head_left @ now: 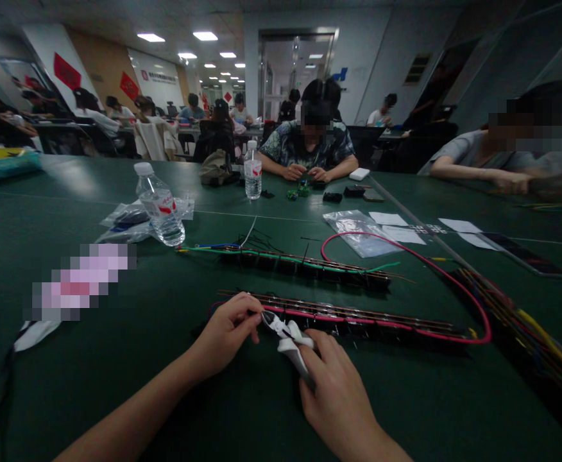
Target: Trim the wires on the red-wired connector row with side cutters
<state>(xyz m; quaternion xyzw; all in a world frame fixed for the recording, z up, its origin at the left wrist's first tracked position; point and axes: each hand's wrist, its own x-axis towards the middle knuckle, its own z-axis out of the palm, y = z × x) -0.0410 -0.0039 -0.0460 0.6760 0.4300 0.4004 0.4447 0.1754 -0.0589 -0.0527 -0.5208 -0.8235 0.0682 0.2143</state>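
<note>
Right hand — wrapped round pliers | left hand at their tip — can't tell grip | pliers likely stiff; hold handles

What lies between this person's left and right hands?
In the head view, the pliers: the right hand grips their handles, and their tip is right by the fingertips of the left hand; whether they touch is unclear.

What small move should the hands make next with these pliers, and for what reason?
Probably ease the left hand slightly back before the right hand squeezes the pliers: their tip is right beside the left hand's fingers, close to the red cable.
</note>
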